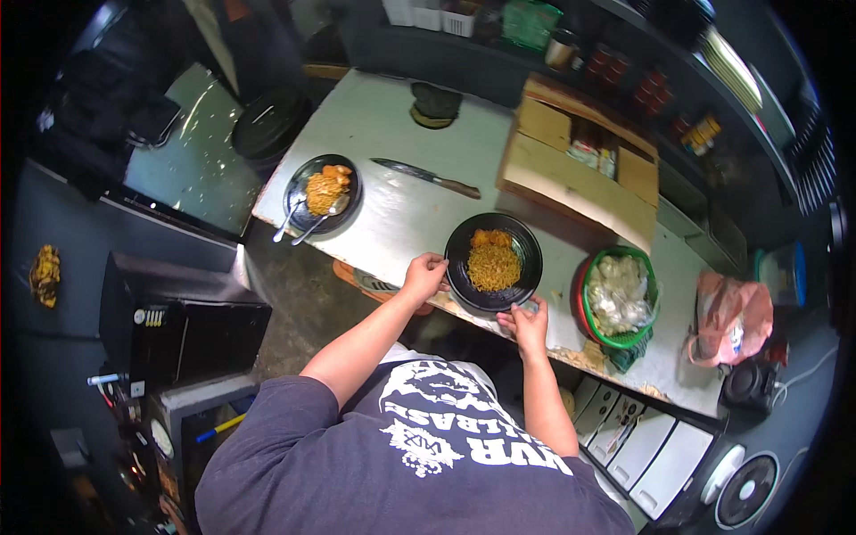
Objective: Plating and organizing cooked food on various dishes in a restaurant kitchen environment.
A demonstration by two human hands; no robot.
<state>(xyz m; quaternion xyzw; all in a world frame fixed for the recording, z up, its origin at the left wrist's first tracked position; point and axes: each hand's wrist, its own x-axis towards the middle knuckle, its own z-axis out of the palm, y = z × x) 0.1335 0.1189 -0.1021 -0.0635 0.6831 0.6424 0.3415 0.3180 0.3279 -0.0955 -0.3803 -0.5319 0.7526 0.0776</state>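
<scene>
A black plate (457, 286) with noodles (494, 267) and orange-brown pieces of food lies before me at the front edge of the worktop. My left hand (426, 275) grips its left rim between thumb and fingers. At the lower right rim my right hand (525, 322) holds it the same way. Whether the plate touches the worktop, I cannot tell. Farther left stands a second black plate (292, 189) of noodles and orange-brown food, with a spoon (336, 206) and another utensil (286, 221) on its rim. A knife (428, 178) lies behind the two plates.
An open cardboard box (555, 180) occupies the back right. Right of my right hand, a green basket (652, 321) holds clear plastic bags, near a pink plastic bag (732, 314). A dark cloth item (435, 105) lies at the back of the worktop (374, 127). Drawers (642, 448) stand below right.
</scene>
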